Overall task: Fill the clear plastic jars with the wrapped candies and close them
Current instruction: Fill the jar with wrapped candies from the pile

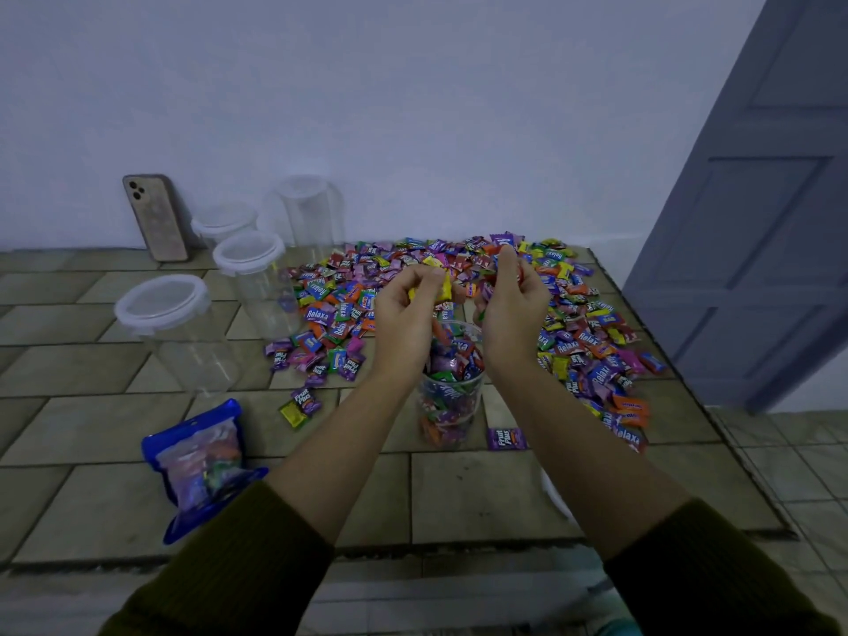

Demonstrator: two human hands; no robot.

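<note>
Only one jar is being filled. The open jar (452, 383) stands on the tiled worktop (459, 493) directly below and between the two hands, and it is packed with wrapped candies almost to its rim; a little room appears to be left at the top. No lid is seen on it; a white curved object (553, 495) at the worktop edge, below the right forearm, may be its lid, though too little of it is shown to be sure.

The left hand (408, 309) is closed on a small bunch of candies, a yellow wrapper (440, 289) being pinched in its grip. The right hand (511, 305) is likewise clenched on several candies, held just above the jar mouth.

Much is left. A large heap of loose candies (459, 277) is spread beyond and to either side of both grips. Four further jars are seen well off to the left of the left hand, all empty and with lids on: the nearest (179, 332), a second (257, 277), a squat one (225, 224) and a tall one (307, 213) by the wall. A blue candy bag (202, 465) is lying beside the left forearm, still holding some sweets.

The jars are clear, thin-walled cylinders with whitish clip lids.
</note>
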